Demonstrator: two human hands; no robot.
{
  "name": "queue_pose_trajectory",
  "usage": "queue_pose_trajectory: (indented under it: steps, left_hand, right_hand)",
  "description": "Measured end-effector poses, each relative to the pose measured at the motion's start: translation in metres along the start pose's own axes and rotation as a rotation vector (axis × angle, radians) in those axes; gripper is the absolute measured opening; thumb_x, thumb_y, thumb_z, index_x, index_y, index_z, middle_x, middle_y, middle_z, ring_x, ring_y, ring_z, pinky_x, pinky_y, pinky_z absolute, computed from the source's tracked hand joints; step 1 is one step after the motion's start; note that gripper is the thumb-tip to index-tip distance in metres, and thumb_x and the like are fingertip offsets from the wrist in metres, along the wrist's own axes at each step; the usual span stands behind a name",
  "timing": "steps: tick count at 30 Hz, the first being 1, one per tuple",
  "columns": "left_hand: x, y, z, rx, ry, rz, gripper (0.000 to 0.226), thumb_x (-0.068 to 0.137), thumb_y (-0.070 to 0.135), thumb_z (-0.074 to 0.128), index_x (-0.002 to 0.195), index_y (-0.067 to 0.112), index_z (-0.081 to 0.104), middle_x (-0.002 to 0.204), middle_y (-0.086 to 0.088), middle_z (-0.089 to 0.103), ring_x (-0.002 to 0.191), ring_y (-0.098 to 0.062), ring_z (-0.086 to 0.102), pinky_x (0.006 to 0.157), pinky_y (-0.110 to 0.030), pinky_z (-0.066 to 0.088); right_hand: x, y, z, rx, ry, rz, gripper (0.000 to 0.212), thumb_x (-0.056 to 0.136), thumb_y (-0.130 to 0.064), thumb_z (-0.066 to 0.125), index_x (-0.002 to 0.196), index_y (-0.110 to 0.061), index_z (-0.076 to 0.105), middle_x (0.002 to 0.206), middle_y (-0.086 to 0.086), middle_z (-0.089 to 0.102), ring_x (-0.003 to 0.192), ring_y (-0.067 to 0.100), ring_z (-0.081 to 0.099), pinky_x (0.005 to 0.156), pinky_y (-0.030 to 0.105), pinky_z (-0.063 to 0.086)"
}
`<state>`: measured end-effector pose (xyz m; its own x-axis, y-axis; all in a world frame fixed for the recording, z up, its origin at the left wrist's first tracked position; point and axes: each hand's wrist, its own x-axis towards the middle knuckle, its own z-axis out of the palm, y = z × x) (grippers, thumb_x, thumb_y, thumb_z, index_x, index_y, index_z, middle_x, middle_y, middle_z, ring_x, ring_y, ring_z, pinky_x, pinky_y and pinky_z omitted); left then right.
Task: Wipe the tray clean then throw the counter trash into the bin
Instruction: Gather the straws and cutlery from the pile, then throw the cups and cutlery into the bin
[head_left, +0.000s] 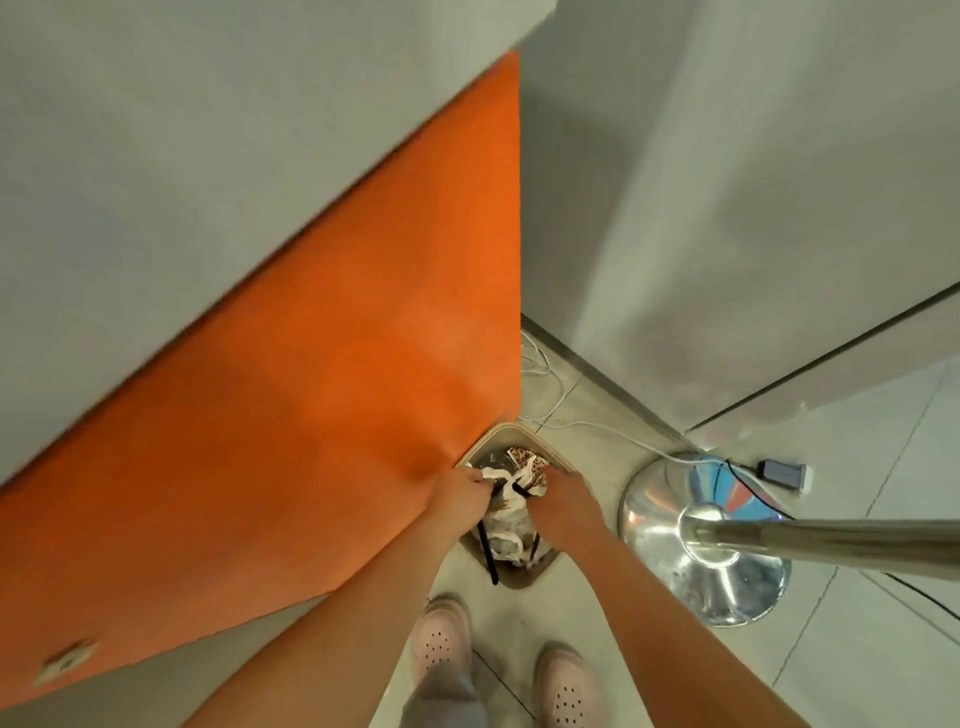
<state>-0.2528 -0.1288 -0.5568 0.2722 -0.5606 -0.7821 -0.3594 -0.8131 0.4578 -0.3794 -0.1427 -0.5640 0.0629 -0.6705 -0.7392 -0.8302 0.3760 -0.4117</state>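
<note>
Looked straight down past two pale pink perforated shoes (519, 670) planted on the tiled floor (857, 649) just short of the bin (524, 574). No brand, label or legible writing found anywhere; only a small blurred plate (65, 662) low on the orange panel (322, 395) to the left of the bin, its markings too smeared to read. Reached both bare arms down over the bin mouth. Left hand (460, 491) curled at the bin's left rim, fingers pinched on a crumpled white tissue (491, 475). Right hand (563, 501) bent over the bin's right half, fingers turned down onto the trash (511, 514); could not tell whether closed on anything. Trash lay between and just beneath the two hands, inside the bin: white crumpled paper, a brown patterned wrapper (524, 460) toward the far rim, black sticks (488, 551) slanting out over the near edge. Right of the bin, a shiny metal stand base (691, 545) with a pole (831, 540) running off to the right. Beyond the bin, white cables (550, 384) trailed along the floor toward the grey wall (727, 208), and a small dark device (784, 473) sat past the stand base.
</note>
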Motion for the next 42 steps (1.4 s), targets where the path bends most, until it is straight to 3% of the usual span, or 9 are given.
queue_pose_trajectory:
  steps: [5, 7, 10, 13, 18, 30, 33, 36, 42]
  left_hand:
    - [-0.113, 0.04, -0.05, -0.246, 0.06, 0.054, 0.028, 0.094, 0.018, 0.054, 0.12, 0.008, 0.06, 0.086, 0.003, 0.06, 0.074, -0.008, 0.052, 0.059, -0.013, 0.04]
    - [-0.166, 0.054, -0.076, -0.296, 0.076, 0.129, 0.03, 0.095, 0.02, 0.052, 0.122, 0.01, 0.059, 0.108, 0.002, 0.061, 0.095, -0.01, 0.054, 0.076, -0.019, 0.041]
    - [-0.243, 0.067, -0.118, -0.302, 0.129, 0.23, 0.031, 0.095, 0.025, 0.052, 0.124, 0.016, 0.059, 0.125, 0.004, 0.057, 0.108, -0.007, 0.05, 0.093, -0.02, 0.036]
    - [-0.317, 0.07, -0.163, -0.376, 0.188, 0.331, 0.025, 0.093, 0.026, 0.055, 0.116, 0.023, 0.063, 0.119, 0.006, 0.062, 0.1, -0.005, 0.054, 0.088, -0.02, 0.038]
    - [-0.422, 0.062, -0.243, -0.509, 0.242, 0.477, 0.018, 0.097, 0.022, 0.048, 0.101, 0.026, 0.065, 0.091, 0.01, 0.07, 0.091, -0.006, 0.065, 0.075, -0.014, 0.048]
    - [-0.499, -0.061, -0.454, -0.788, 0.599, 0.419, 0.016, 0.092, 0.025, 0.056, 0.102, 0.022, 0.068, 0.093, 0.002, 0.074, 0.09, -0.015, 0.068, 0.082, -0.032, 0.052]
    - [-0.5, -0.102, -0.501, -0.792, 0.646, 0.389, 0.015, 0.093, 0.023, 0.055, 0.101, 0.023, 0.068, 0.093, 0.002, 0.074, 0.088, -0.015, 0.068, 0.082, -0.032, 0.052]
    - [-0.493, -0.137, -0.544, -0.786, 0.688, 0.35, 0.015, 0.094, 0.021, 0.054, 0.1, 0.022, 0.068, 0.093, 0.0, 0.073, 0.084, -0.014, 0.067, 0.078, -0.03, 0.052]
    - [-0.457, -0.176, -0.601, -0.761, 0.746, 0.321, 0.019, 0.092, 0.008, 0.05, 0.096, 0.016, 0.067, 0.089, -0.003, 0.071, 0.076, -0.015, 0.063, 0.064, -0.022, 0.046]
  right_hand:
    - [-0.091, -0.053, -0.058, 0.186, 0.052, -0.162, 0.03, 0.086, -0.025, 0.05, 0.113, -0.031, 0.063, 0.095, 0.002, 0.064, 0.06, 0.014, 0.057, 0.056, 0.025, 0.044]
    - [-0.133, -0.078, -0.08, 0.259, 0.051, -0.217, 0.017, 0.09, -0.028, 0.052, 0.103, -0.029, 0.062, 0.083, -0.002, 0.064, 0.06, 0.012, 0.055, 0.054, 0.024, 0.04]
    - [-0.197, -0.12, -0.109, 0.353, 0.08, -0.371, 0.022, 0.09, -0.027, 0.056, 0.11, -0.02, 0.065, 0.099, -0.004, 0.066, 0.081, 0.014, 0.058, 0.07, 0.024, 0.042]
    - [-0.27, -0.17, -0.138, 0.416, 0.086, -0.569, 0.009, 0.09, -0.02, 0.06, 0.093, -0.023, 0.067, 0.09, -0.003, 0.067, 0.086, 0.017, 0.063, 0.073, 0.025, 0.047]
    - [-0.368, -0.257, -0.152, 0.389, -0.028, -0.807, 0.011, 0.089, -0.022, 0.062, 0.08, -0.018, 0.068, 0.063, -0.002, 0.066, 0.058, 0.009, 0.062, 0.057, 0.023, 0.046]
    - [-0.457, -0.464, -0.043, 0.188, -0.124, -0.99, 0.013, 0.089, -0.028, 0.06, 0.091, -0.019, 0.069, 0.076, 0.001, 0.068, 0.059, 0.012, 0.061, 0.056, 0.02, 0.042]
    - [-0.452, -0.508, -0.01, 0.147, -0.065, -0.995, 0.011, 0.089, -0.026, 0.058, 0.089, -0.02, 0.068, 0.077, 0.001, 0.068, 0.061, 0.014, 0.062, 0.056, 0.022, 0.044]
    - [-0.433, -0.552, 0.018, 0.076, 0.097, -0.989, 0.011, 0.088, -0.024, 0.056, 0.091, -0.023, 0.067, 0.087, 0.001, 0.069, 0.078, 0.019, 0.066, 0.072, 0.033, 0.053]
    - [-0.383, -0.607, 0.052, -0.234, 0.276, -0.859, 0.037, 0.086, -0.026, 0.063, 0.121, -0.018, 0.057, 0.122, 0.012, 0.051, 0.094, 0.027, 0.06, 0.073, 0.031, 0.046]
